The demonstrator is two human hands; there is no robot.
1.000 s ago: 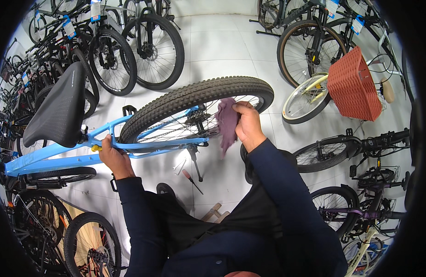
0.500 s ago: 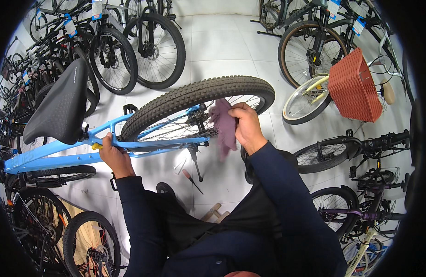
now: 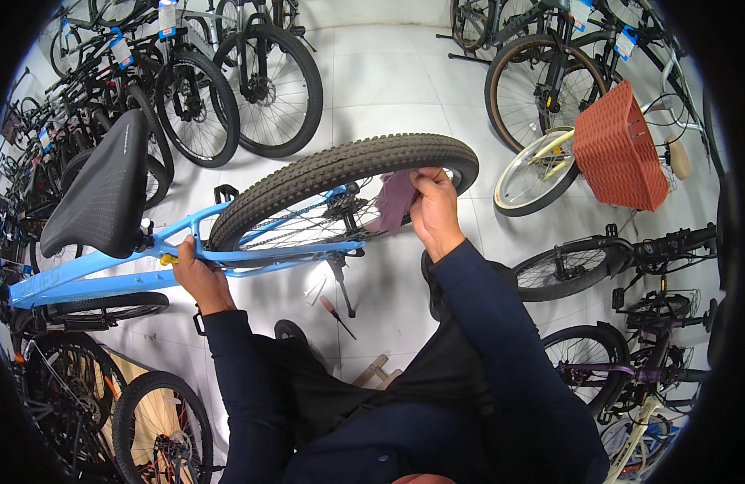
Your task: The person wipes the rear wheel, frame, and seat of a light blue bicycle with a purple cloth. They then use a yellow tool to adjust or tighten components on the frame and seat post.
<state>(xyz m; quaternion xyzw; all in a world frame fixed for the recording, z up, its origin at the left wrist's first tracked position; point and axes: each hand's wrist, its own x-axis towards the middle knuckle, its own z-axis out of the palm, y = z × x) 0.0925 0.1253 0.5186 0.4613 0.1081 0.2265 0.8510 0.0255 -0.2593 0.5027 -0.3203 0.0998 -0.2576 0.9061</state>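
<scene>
A blue bicycle (image 3: 98, 284) lies across in front of me, its black saddle (image 3: 102, 194) at the left and its knobby rear tyre (image 3: 332, 161) in the middle. My left hand (image 3: 203, 282) is closed round the frame tube just behind the saddle. A small yellow thing (image 3: 168, 260) shows beside its fingers; whether the hand holds it too, I cannot tell. In my right hand (image 3: 435, 211) is a purple cloth (image 3: 395, 198), pinched at the inner side of the wheel near the rim and spokes. The fingertips are partly hidden by the cloth.
A screwdriver (image 3: 338, 319) lies on the white tiled floor below the kickstand (image 3: 342, 286). A small wooden stool (image 3: 378, 373) shows between my legs. Parked bicycles line both sides, one at the right with a reddish-brown basket (image 3: 618, 149).
My right hand has moved up slightly with the cloth, closer to the rim, and the cloth's hanging end has risen. My left hand stays on the frame.
</scene>
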